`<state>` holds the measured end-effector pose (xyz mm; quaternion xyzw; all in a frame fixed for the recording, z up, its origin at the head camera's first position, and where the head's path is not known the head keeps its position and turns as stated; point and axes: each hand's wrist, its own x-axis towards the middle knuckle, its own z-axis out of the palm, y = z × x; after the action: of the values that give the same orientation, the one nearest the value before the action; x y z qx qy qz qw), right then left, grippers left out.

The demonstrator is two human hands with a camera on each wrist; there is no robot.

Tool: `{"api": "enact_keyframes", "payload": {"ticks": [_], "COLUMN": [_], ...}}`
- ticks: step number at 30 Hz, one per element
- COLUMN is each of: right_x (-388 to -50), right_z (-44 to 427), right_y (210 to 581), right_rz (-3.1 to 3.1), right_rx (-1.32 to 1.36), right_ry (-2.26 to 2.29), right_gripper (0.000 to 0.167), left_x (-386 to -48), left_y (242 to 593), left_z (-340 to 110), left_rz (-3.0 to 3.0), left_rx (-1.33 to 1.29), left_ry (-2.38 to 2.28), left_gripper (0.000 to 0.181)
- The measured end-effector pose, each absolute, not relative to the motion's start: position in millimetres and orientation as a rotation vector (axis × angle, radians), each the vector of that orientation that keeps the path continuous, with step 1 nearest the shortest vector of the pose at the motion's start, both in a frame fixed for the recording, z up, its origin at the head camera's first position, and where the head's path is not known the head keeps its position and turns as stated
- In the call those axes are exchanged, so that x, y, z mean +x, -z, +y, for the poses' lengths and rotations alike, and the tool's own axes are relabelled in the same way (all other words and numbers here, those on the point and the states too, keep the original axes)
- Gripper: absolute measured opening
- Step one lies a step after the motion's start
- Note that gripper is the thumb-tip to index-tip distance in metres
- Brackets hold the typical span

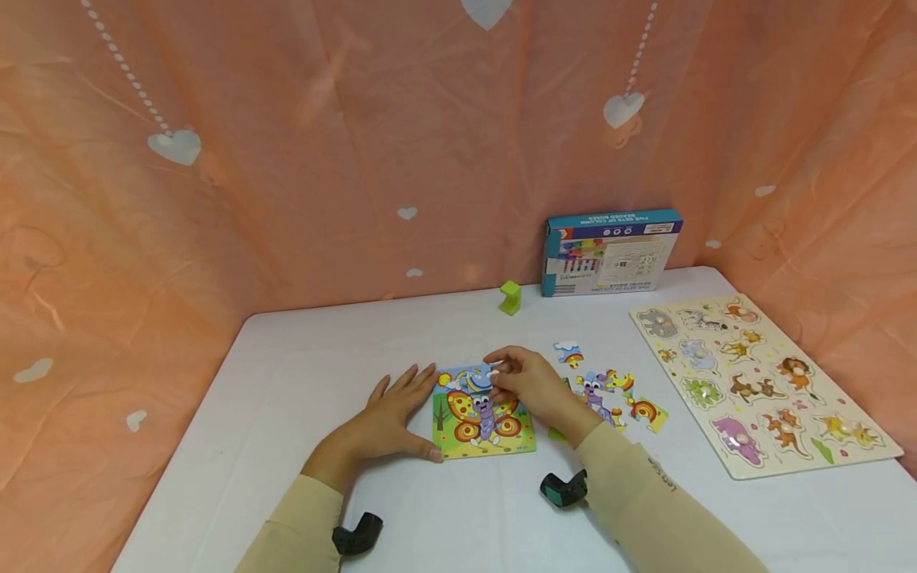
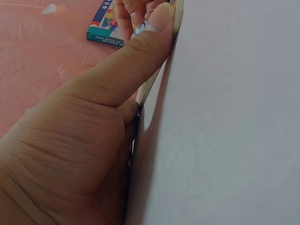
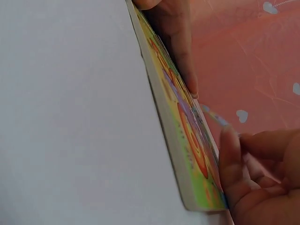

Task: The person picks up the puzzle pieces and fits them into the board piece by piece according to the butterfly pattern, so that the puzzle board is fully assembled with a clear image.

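Note:
A square butterfly puzzle board lies flat on the white table. My left hand rests along its left edge with fingers spread and the thumb touching the near left corner. Over the upper right part of the board, my right hand pinches a light blue puzzle piece between thumb and fingers. In the right wrist view that piece is tilted up from the board surface. The right fingers cover part of the board's upper right corner. Just right of that hand lie several loose puzzle pieces, partly hidden by the wrist.
A separate loose piece with clouds lies beyond the others. A large animal peg board takes up the right side. At the back stand a box and a small green block, before a pink curtain.

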<state>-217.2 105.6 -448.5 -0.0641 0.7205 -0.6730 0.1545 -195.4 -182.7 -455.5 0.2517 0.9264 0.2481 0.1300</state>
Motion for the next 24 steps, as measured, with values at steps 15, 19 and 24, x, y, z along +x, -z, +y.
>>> {"api": "enact_keyframes", "payload": {"ticks": [15, 19, 24], "right_x": [-216.8, -216.2, -216.0], "right_z": [107.8, 108.9, 108.8], "right_y": [446.9, 446.0, 444.1], "right_rz": [2.135, 2.133, 2.013], "right_rx": [-0.218, -0.275, -0.283], "right_ry": [1.938, 1.935, 2.012], "right_gripper": [0.021, 0.014, 0.010], "left_x": [-193.5, -193.3, -193.2], "left_y": [452.9, 453.1, 453.5], "left_z": [-182.4, -182.2, -182.5], "left_rz": [2.689, 2.694, 2.694], "left_rx": [0.727, 0.725, 0.719], "left_ry": [-0.721, -0.723, -0.726], "left_gripper": [0.130, 0.130, 0.130]}}
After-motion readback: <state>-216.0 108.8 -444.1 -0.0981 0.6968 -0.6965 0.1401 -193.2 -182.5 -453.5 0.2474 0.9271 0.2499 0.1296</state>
